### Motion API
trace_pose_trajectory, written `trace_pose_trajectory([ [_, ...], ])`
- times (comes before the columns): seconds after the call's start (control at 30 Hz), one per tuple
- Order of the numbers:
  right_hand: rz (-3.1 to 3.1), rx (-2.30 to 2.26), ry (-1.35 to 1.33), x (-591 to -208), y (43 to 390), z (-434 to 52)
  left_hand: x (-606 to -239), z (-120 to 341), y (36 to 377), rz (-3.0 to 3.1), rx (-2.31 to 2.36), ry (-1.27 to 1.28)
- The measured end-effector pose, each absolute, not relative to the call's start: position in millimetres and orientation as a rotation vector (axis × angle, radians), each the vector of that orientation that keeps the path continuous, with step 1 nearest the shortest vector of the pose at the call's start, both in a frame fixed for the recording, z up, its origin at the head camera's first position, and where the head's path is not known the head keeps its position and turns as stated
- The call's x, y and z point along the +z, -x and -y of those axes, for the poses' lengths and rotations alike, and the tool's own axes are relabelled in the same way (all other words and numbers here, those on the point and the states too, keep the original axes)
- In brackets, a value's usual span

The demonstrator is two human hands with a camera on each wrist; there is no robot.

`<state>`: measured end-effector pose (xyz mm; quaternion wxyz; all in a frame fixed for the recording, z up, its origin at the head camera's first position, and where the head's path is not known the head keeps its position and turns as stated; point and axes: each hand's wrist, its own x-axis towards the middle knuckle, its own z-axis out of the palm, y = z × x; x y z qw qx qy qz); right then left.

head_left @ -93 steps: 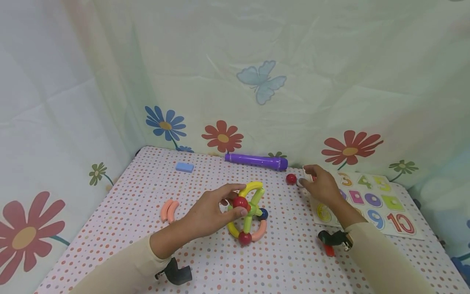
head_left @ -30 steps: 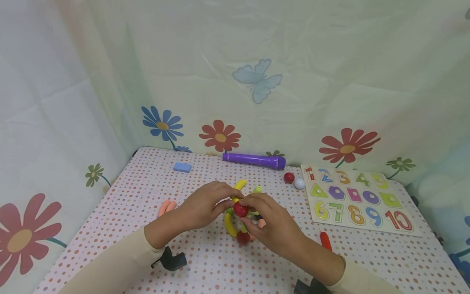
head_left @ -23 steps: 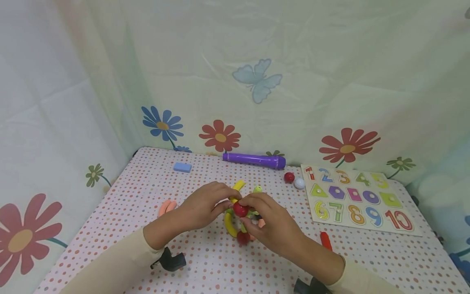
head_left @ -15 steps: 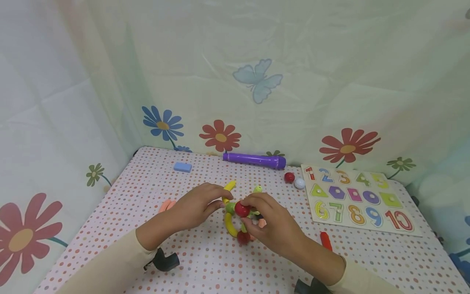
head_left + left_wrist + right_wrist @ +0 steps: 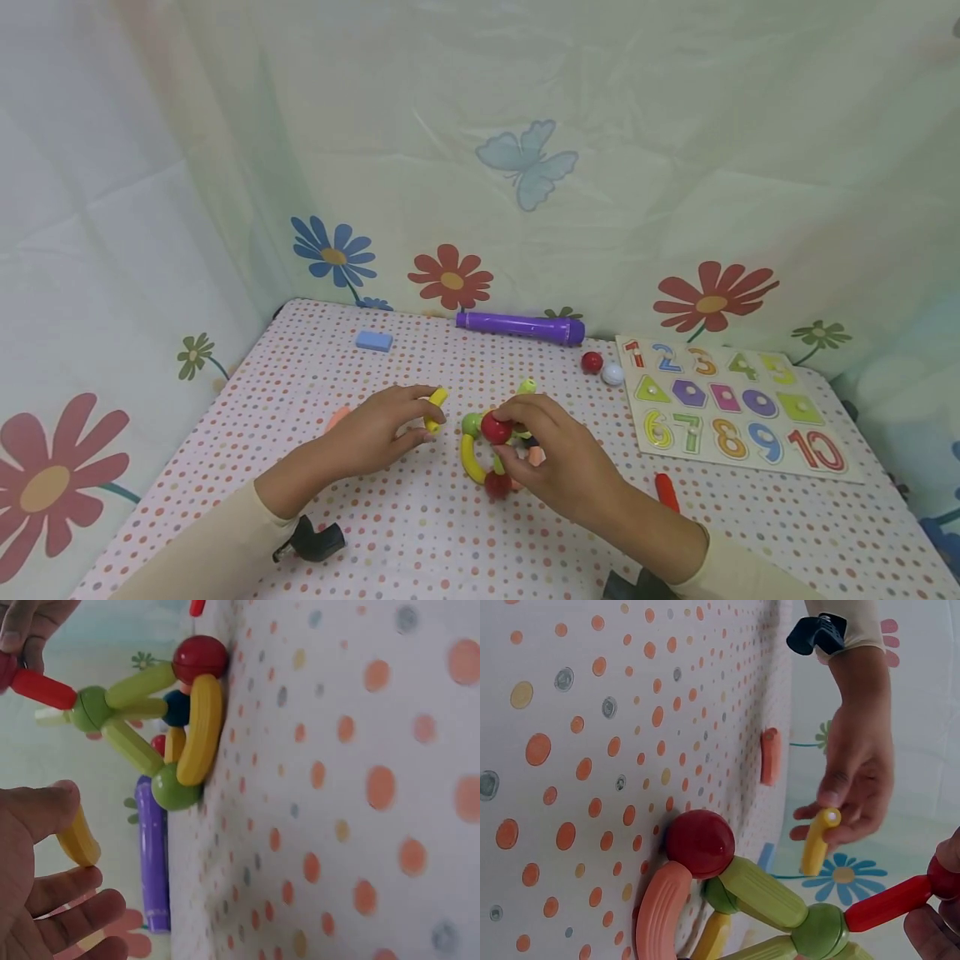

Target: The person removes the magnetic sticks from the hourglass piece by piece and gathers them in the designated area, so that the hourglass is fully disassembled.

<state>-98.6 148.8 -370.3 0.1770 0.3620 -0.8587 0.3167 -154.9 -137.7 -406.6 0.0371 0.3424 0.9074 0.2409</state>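
- Your left hand [image 5: 375,429] pinches a short curved yellow plastic rod [image 5: 434,408] between thumb and fingers, lifted off the table and just apart from the toy structure; the right wrist view shows the same rod [image 5: 817,841] upright in that hand.
- Your right hand [image 5: 551,454] grips the structure of coloured plastic rods and balls [image 5: 491,454] near its top, fingers curled round a glossy red ball [image 5: 496,427] and the red rod joined to it.
- The structure stands on the dotted tablecloth [image 5: 420,533] at the middle of the table, between your two hands. In the left wrist view, a curved yellow rod [image 5: 199,729] links a red ball [image 5: 200,658] and a green ball [image 5: 174,787] at its base, both touching the cloth.
- A green ball [image 5: 821,930] in the upper part joins the green rods to the red rod.
- Two curved peach rods [image 5: 770,755] lie on the cloth beyond your left hand.
- At the back edge lie a purple cylinder [image 5: 521,327] and a small blue block [image 5: 374,340].
- A loose red ball [image 5: 592,362] and a white ball [image 5: 612,374] sit side by side, near the wooden number puzzle board [image 5: 731,404] on the right.
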Motion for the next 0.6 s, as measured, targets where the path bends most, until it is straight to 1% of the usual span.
trace_pose_trajectory([
  [0.33, 2.385, 0.883, -1.05, -372, 98, -149, -421, 159, 154, -2.836, 0.602, -1.054],
  [0.6, 2.377, 0.888, -1.06, -373, 98, -149, -430, 165, 154, -2.805, 0.539, -0.948],
])
